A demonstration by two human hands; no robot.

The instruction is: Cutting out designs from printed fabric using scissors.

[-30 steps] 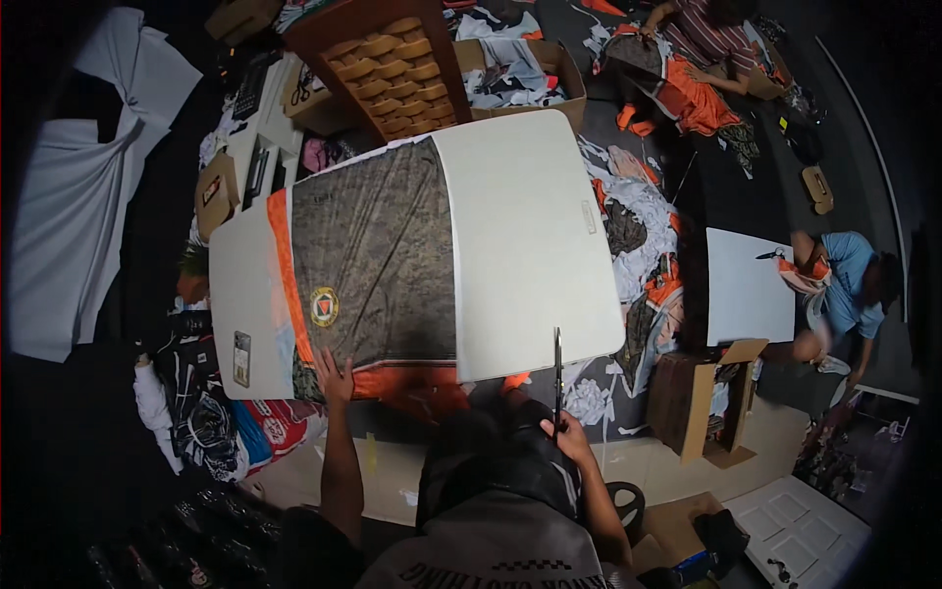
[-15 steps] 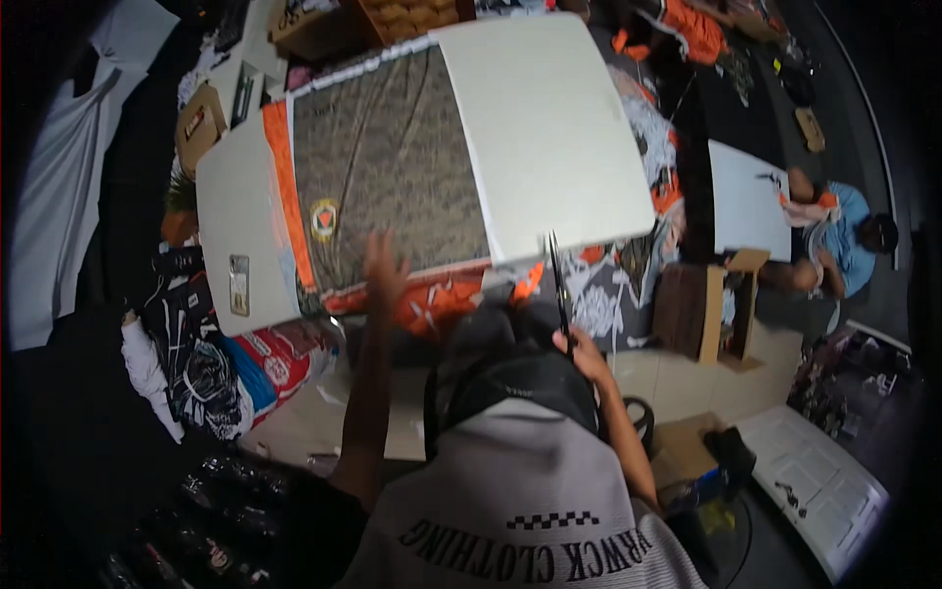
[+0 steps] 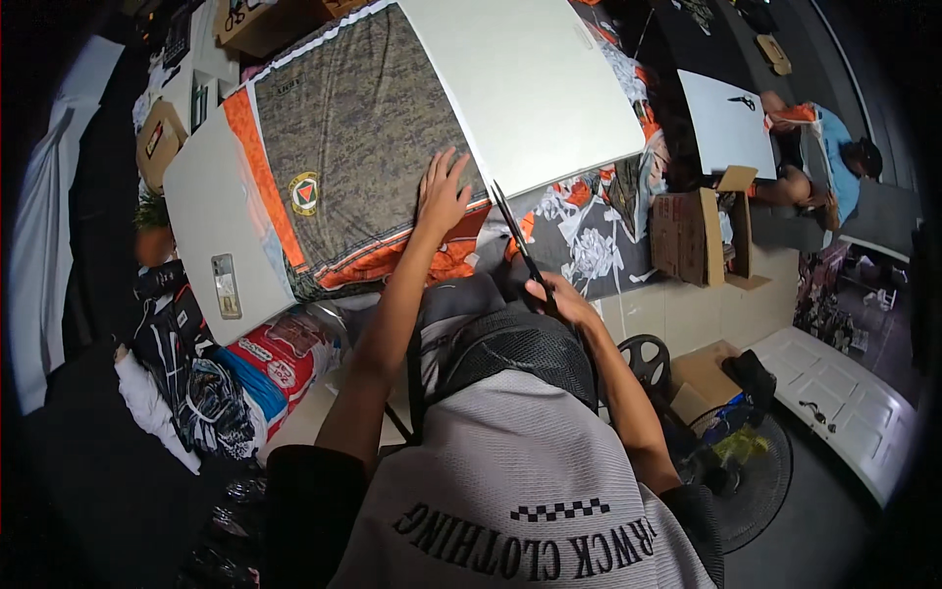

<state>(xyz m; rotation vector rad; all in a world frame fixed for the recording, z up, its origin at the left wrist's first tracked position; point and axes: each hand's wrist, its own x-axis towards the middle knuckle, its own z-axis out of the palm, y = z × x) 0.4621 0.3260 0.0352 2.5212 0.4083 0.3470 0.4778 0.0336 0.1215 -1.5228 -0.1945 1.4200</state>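
Note:
A camouflage-print fabric panel (image 3: 363, 128) lies across the white table, with an orange band on its left side, a round emblem near its lower left and a white strip down its right side. My left hand (image 3: 444, 196) rests on the panel near its lower right, fingers outstretched and palm down. In my right hand (image 3: 561, 297) are long dark scissors (image 3: 523, 247), held just off the near table edge. Their blades point up and left, tips at the panel's lower right corner; I cannot tell if they touch it. Orange printed fabric (image 3: 432, 262) hangs at the near edge.
A phone (image 3: 227, 287) lies on the left part of the white table (image 3: 530, 79). White and orange scraps (image 3: 594, 245) are heaped beyond its near right edge. An open cardboard box (image 3: 687, 236), a fan (image 3: 751, 481) and a seated person (image 3: 842, 172) holding fabric are to the right.
My left hand has come down flat on the fabric, further right. The scissors have moved left to the panel's corner. The whole view has shifted, and the table sits higher in it.

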